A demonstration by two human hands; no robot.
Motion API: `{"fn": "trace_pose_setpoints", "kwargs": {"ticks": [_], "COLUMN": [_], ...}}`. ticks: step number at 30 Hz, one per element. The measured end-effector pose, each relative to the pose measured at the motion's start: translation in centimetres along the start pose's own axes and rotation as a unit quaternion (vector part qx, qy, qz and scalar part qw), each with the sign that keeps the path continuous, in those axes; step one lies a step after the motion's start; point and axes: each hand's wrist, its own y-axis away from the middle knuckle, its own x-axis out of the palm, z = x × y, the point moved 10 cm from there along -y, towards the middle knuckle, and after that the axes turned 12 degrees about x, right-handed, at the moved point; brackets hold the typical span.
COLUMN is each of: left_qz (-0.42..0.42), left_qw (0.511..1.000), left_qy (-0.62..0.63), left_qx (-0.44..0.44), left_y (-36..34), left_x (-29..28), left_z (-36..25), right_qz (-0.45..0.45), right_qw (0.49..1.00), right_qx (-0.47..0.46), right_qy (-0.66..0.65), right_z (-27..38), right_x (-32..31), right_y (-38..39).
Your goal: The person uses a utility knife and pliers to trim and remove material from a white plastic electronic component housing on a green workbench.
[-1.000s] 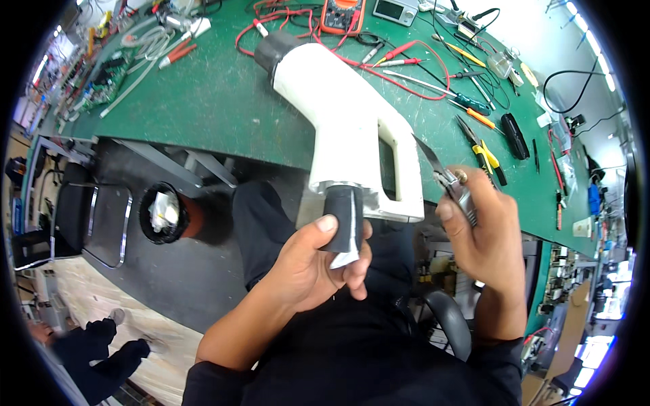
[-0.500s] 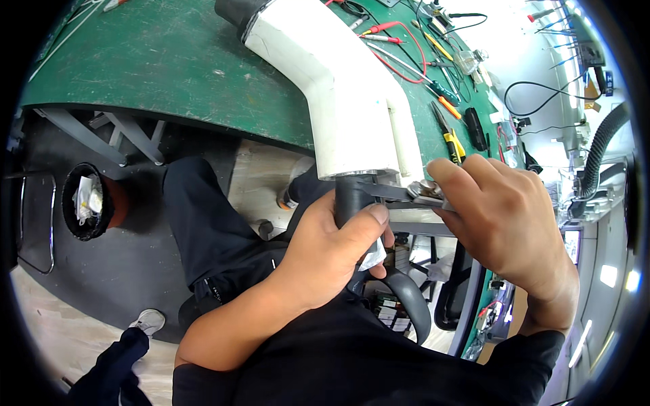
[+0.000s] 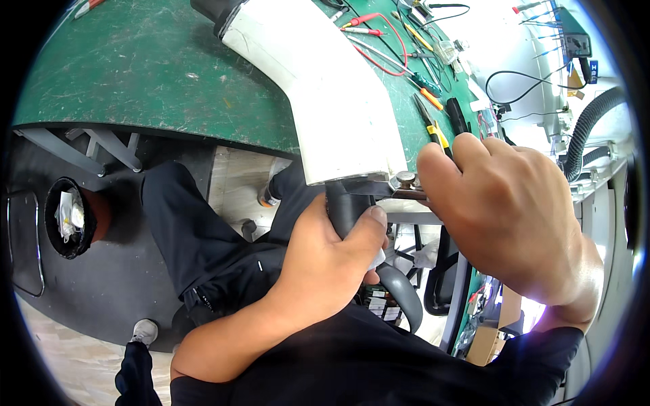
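Observation:
A bent white housing [image 3: 332, 84] with a black far end extends from the green bench toward me. From its near end a black cylindrical part [image 3: 349, 208] sticks out, and my left hand [image 3: 328, 260] is wrapped round it, thumb along the side. A scrap of white material shows under that hand's fingers. My right hand [image 3: 508, 210] is closed on what looks like a utility knife [image 3: 406, 178], metal with a round knob. Its dark blade lies across the black part, close against the housing's rim. Exactly where the edge touches is hidden.
On the green bench [image 3: 156, 74] lie pliers [image 3: 432, 126] with yellow-black handles, an orange-handled screwdriver [image 3: 430, 99], red test leads [image 3: 365, 26] and wires. A lined bin [image 3: 71, 216] stands on the floor at left. Another person's shoe [image 3: 144, 331] shows at lower left.
The housing has rolled, so its side tube no longer shows. The knife has turned with my right hand and its knob now faces up. The whole view has shifted slightly.

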Motion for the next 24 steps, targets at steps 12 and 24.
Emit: {"fn": "trace_pose_setpoints", "kwargs": {"ticks": [12, 24], "left_qz": [0.003, -0.003], "left_qw": [0.999, 0.999], "left_qy": [0.03, 0.032], "left_qx": [0.016, 0.005], "left_y": [-0.3, 0.1], "left_x": [0.3, -0.1], "left_z": [-0.2, 0.5], "right_qz": [0.0, 0.019], "right_qw": [0.998, 0.999], "right_qx": [-0.004, -0.009], "right_qy": [0.065, 0.025], "right_z": [1.6, 0.5], "right_x": [0.6, 1.8], "right_y": [-0.7, -0.7]}}
